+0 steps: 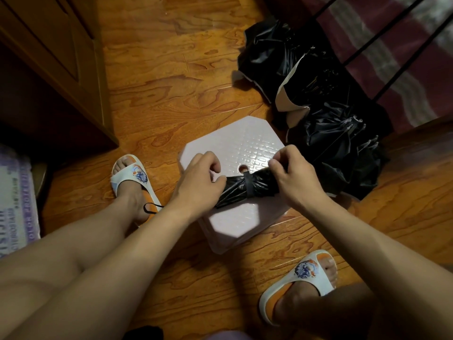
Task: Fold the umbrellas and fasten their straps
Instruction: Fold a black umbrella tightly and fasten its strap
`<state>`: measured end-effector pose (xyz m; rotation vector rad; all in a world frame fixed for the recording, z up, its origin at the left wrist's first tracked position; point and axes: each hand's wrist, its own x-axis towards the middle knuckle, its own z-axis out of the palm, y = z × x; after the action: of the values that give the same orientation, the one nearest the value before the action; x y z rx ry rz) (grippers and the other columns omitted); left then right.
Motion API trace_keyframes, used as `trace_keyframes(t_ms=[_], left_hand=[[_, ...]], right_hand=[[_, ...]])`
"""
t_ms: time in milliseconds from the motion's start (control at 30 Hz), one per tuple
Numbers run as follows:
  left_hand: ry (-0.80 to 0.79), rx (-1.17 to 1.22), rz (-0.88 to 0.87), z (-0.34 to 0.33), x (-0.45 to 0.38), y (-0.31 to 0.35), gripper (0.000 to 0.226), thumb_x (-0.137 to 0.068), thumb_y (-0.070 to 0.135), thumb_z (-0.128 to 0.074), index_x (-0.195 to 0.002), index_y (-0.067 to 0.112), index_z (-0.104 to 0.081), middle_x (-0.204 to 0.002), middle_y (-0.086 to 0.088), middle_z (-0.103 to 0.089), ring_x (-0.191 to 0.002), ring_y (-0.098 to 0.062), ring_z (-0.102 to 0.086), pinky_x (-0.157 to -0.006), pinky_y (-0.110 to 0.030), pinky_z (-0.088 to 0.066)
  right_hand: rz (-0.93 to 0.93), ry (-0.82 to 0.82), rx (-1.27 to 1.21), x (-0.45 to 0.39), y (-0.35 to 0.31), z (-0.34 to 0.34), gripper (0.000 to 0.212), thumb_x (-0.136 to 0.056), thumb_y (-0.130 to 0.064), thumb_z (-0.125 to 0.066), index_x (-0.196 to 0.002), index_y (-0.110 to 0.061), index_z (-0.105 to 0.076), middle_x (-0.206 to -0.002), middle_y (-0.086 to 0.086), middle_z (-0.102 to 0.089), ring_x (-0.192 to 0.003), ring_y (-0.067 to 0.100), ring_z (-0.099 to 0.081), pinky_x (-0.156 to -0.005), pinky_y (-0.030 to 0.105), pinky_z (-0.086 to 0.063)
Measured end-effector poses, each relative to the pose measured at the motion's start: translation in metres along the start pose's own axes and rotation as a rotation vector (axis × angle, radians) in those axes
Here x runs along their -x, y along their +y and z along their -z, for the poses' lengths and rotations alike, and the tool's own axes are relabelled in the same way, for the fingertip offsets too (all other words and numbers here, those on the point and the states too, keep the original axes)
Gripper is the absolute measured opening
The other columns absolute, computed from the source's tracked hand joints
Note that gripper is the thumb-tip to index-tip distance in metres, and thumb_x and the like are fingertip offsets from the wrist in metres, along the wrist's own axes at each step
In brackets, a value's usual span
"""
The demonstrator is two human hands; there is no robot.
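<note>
Wood-grain floor (157, 77), orange-brown, fills the view. Landmark: pale plastic stool (235, 217), octagonal top, centre of the floor. Wooden cabinet (56, 69) stands well to the stool's far left. Striped bedding (392, 52) hangs beyond the stool, far right, crossed by black cords. Heap of loose black umbrellas (326, 114), canopies crumpled and ribs showing, lies on the floor touching the stool's far-right edge. Person's bare legs flank the stool; left foot in a white slipper (133, 180) just left of it, right slipper (301, 283) near its front-right corner. Rolled black umbrella (250, 187) lies across the stool top beside the round hole, strap (248, 184) wrapped round its middle. Left hand (198, 185) sits on the umbrella's left end, fingers curled, thumb and forefinger pinching the fabric. Right hand (296, 180) grips the right end, fingers wrapped over the roll, thumb near the strap. Small black cord loop (150, 208) lies by the left slipper.
</note>
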<state>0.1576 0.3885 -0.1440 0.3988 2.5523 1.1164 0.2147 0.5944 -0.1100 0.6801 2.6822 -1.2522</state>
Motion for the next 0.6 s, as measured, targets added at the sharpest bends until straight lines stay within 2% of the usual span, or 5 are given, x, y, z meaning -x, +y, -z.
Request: trace_keyframes(t_ms=[133, 233, 333, 433, 600], left_hand=[[-0.055, 0.091, -0.100, 0.008, 0.007, -0.005, 0.016, -0.090, 0.010, -0.060, -0.084, 0.025, -0.058, -0.100, 0.010, -0.047, -0.088, -0.010, -0.054, -0.077, -0.024, -0.042], [-0.116, -0.047, -0.254, 0.008, 0.012, -0.009, 0.015, -0.088, 0.039, -0.056, -0.086, 0.025, -0.058, -0.101, 0.008, -0.047, -0.096, -0.014, -0.050, -0.083, -0.030, -0.042], [-0.156, -0.308, -0.336, 0.007, 0.016, -0.014, 0.033, -0.089, 0.062, -0.048, -0.091, 0.029, -0.049, -0.102, 0.009, -0.045, -0.096, -0.014, -0.046, -0.082, -0.040, -0.044], [-0.143, -0.221, -0.315, 0.005, 0.016, -0.016, 0.031, -0.098, 0.053, -0.037, -0.091, 0.026, -0.051, -0.103, 0.007, -0.047, -0.099, -0.015, -0.048, -0.087, -0.047, -0.047], [-0.144, -0.254, -0.204, 0.000, 0.013, -0.015, 0.043, -0.098, 0.056, -0.028, -0.093, 0.023, -0.054, -0.102, 0.009, -0.048, -0.100, -0.014, -0.049, -0.085, -0.049, -0.048]], right_hand=[[0.182, -0.105, 0.195, 0.008, 0.003, 0.003, 0.022, -0.089, -0.048, -0.067, -0.101, -0.032, -0.059, -0.125, -0.004, -0.052, -0.122, 0.018, -0.040, -0.101, 0.043, -0.041], [0.219, -0.045, 0.259, 0.011, 0.007, 0.001, 0.014, -0.090, -0.040, -0.071, -0.094, -0.027, -0.066, -0.133, -0.002, -0.052, -0.129, 0.020, -0.037, -0.103, 0.041, -0.039], [0.123, 0.012, 0.233, 0.012, 0.006, -0.001, 0.025, -0.093, -0.040, -0.068, -0.073, -0.030, -0.058, -0.126, -0.001, -0.055, -0.125, 0.022, -0.042, -0.101, 0.036, -0.037], [-0.007, 0.034, 0.134, 0.014, 0.003, -0.004, 0.033, -0.093, -0.030, -0.071, -0.062, -0.028, -0.057, -0.117, -0.003, -0.055, -0.118, 0.023, -0.049, -0.106, 0.045, -0.041], [-0.164, -0.007, -0.192, 0.016, -0.005, -0.004, 0.035, -0.096, -0.010, -0.065, -0.062, -0.013, -0.056, -0.125, -0.004, -0.055, -0.113, 0.014, -0.049, -0.105, 0.038, -0.041]])
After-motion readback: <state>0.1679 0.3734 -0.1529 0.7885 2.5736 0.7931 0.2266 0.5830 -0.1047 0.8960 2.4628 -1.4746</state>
